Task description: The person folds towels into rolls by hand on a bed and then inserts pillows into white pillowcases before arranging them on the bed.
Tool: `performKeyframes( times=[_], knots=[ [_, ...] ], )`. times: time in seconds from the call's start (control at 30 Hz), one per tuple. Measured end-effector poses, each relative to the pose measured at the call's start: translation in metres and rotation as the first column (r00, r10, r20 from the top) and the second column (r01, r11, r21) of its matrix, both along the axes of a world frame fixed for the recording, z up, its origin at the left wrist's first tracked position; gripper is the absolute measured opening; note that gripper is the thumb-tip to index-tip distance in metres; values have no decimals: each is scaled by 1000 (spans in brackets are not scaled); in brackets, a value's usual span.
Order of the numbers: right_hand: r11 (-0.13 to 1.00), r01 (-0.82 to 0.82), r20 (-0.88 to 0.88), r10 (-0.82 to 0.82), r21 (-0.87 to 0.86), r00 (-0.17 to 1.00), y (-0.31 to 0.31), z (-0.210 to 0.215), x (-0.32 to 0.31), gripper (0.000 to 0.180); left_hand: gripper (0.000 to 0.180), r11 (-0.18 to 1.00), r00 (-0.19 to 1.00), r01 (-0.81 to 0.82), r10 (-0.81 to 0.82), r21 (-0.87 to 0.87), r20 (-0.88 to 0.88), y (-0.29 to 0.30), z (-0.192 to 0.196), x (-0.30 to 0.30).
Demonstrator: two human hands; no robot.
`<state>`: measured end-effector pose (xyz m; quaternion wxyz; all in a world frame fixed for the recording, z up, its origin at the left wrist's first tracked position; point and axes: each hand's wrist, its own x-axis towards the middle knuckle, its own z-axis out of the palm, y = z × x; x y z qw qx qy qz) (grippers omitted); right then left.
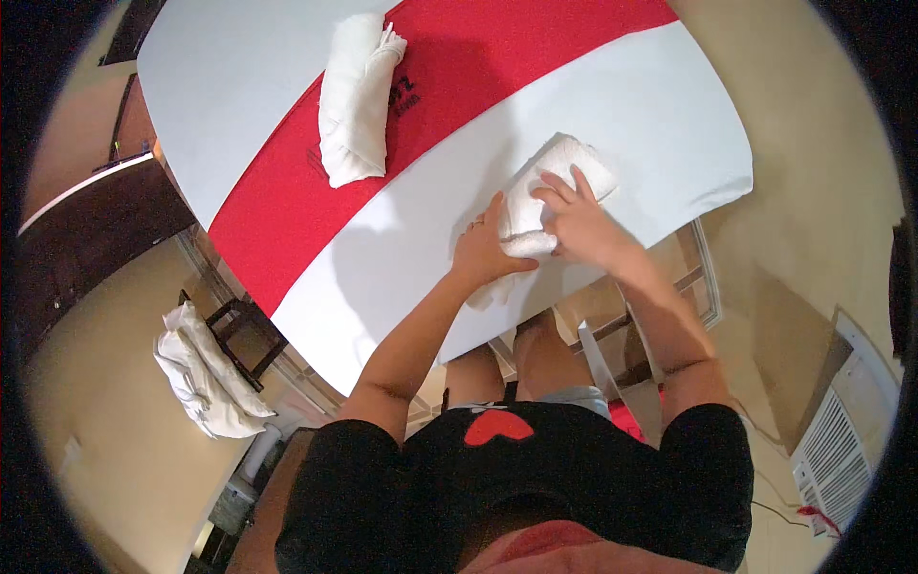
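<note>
A thick white towel (585, 165), folded into a narrow bundle, lies on the near part of the table. My left hand (481, 251) grips its left edge, with the thumb along the near end. From the right, my right hand (581, 227) holds the towel too, fingers bent over its top. A loose part of the white cloth shows below my left hand. Farther off lies a rolled white cloth (359, 105) with a few strands at its far end, apart from both hands.
The table cover is pale with a broad red band (268, 234) bearing dark print. At the left stands a dark chair (234, 335) with white cushions (206, 373). A white vented appliance (837, 430) stands on the floor at right, with a cord nearby.
</note>
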<state>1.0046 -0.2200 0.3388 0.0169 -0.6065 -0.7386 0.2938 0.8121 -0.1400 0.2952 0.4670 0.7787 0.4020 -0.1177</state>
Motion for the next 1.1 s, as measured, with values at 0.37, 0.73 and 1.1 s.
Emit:
performKeyframes(
  times=[0.37,0.73,1.1],
  knots=[
    [566,780,-435,-652,265,621,-54,-39,-37,36,83,819,903,-418,329,392,275,200,-24,30],
    [575,805,-476,-674,142,565,18,-64,-43,40,76,829,947,-221,308,513,-90,228,-22,57],
    [496,864,-757,-534,82,378,205,-115,-84,83,70,153,42,-840,975,-520,218,184,-40,-73]
  ],
)
